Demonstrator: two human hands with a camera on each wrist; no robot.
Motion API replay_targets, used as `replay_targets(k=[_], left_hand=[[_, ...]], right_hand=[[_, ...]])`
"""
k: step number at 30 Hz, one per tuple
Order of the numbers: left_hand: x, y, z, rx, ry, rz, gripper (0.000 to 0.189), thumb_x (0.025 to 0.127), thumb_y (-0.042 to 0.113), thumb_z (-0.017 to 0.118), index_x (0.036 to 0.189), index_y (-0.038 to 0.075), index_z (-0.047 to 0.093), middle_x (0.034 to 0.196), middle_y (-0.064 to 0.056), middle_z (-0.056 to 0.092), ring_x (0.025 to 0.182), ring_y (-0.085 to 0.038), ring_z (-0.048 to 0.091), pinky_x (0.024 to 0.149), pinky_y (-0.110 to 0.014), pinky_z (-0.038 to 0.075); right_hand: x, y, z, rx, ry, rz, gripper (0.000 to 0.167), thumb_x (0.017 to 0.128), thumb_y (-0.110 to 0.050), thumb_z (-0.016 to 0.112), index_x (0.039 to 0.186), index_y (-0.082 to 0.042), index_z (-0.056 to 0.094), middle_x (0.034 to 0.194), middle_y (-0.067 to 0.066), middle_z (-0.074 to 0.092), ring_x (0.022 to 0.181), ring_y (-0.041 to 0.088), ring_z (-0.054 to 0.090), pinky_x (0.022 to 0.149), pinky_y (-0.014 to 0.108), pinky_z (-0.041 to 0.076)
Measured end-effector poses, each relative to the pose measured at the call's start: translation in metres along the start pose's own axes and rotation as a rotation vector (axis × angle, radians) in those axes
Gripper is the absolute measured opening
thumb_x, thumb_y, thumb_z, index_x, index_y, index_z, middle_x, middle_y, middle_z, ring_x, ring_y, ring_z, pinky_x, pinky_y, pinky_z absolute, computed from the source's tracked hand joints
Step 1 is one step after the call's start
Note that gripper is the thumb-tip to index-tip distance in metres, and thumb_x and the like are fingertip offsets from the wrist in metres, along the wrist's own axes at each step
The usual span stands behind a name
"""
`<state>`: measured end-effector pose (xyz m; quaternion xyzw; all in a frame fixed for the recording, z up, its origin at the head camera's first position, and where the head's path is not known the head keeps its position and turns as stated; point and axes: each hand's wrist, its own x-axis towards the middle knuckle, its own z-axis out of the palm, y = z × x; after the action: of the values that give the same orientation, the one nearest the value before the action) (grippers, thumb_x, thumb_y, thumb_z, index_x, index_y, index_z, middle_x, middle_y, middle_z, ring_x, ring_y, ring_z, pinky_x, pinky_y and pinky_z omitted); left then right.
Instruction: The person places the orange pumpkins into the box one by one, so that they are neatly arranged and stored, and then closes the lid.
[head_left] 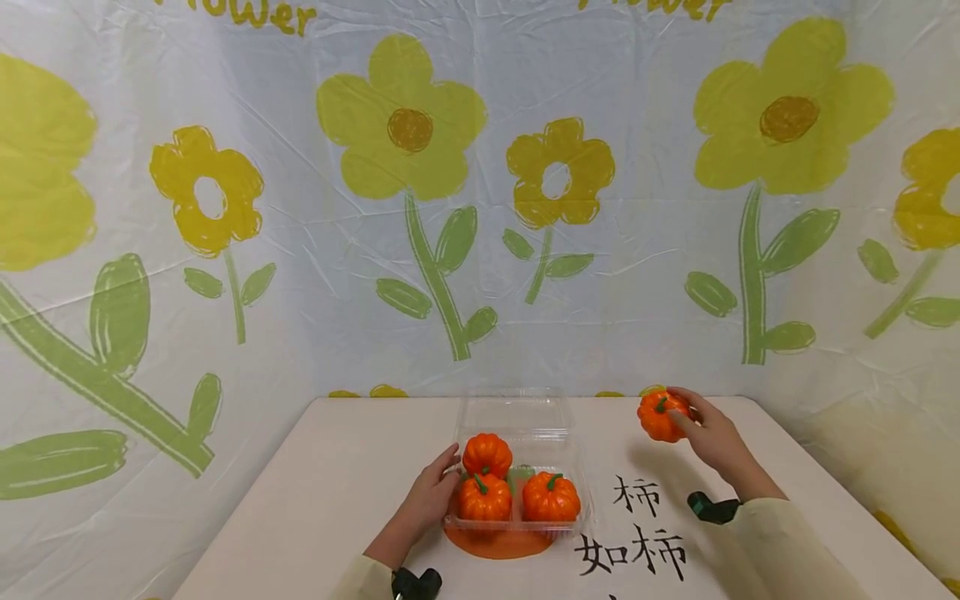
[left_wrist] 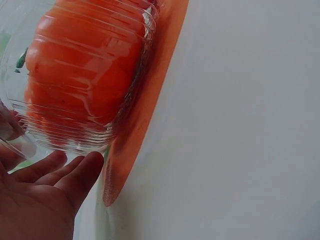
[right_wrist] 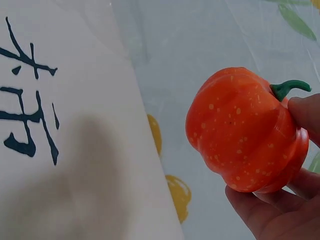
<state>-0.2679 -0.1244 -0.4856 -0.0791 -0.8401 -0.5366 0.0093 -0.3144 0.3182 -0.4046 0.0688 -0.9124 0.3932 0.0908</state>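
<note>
Free room and obstacles about the clear container point(head_left: 517, 526): its rear right compartment point(head_left: 542, 463) is accessible from above, bounded at left by the rear left pumpkin point(head_left: 487, 454), in front by the front right pumpkin point(head_left: 552, 498) and behind by the opened lid point(head_left: 516, 414). The left hand point(head_left: 433, 490) obstructs the left side, whereas an open passage extends over the table point(head_left: 607, 442) between the container and the raised pumpkin point(head_left: 660, 417) in the right hand point(head_left: 708, 429).

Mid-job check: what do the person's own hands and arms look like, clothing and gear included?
Both the left hand and right hand are ungloved. The left sleeve and right sleeve are plain pale cream. A small black device sits at each wrist: left device, right device, the latter showing a dark green patch.
</note>
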Motion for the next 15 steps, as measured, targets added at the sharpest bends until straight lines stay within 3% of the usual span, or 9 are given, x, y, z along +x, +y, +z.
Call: replay_targets(k=[15], left_hand=[[-0.002,0.004,-0.002,-0.013,-0.019,-0.005,0.055,0.099,0.019,0.043,0.152,0.01,0.031,0.145,-0.021,0.046,0.131,-0.041,0.048,0.105,-0.06,0.04]], right_hand=[[-0.004,-0.034,0.013,0.004,-0.026,-0.105,0.056,0.1,-0.04,0.047,0.148,-0.013,0.037,0.149,0.026,0.037,0.131,0.05,0.04,0.098,0.068,0.041]])
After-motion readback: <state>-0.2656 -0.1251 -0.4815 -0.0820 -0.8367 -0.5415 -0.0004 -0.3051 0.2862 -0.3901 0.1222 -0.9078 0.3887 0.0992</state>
